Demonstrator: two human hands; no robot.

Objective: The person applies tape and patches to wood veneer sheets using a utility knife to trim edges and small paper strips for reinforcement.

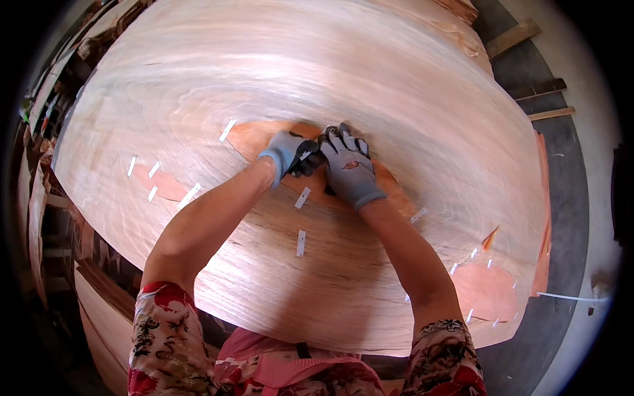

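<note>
A large pale wood veneer sheet (pixel 277 79) lies beneath both hands, with a reddish-orange veneer patch (pixel 393 191) in its middle. My left hand (pixel 294 157), in a grey glove with dark fingers, is closed over the patch. A small white bit shows at its fingers, but what they grip is hidden. My right hand (pixel 348 164), gloved alike with a tear on the back, lies flat on the patch beside the left, fingers stretched forward. White tape strips (pixel 302 197) sit along the patch's edges, and another tape strip (pixel 301 243) lies nearer to me.
A smaller taped patch (pixel 158 181) is at the left, and a pinkish taped patch (pixel 485 290) at the lower right, near a small split (pixel 490 237). Stacked veneer (pixel 105 290) stands at the lower left. Wooden bars (pixel 512 38) lie beyond the sheet at the far right.
</note>
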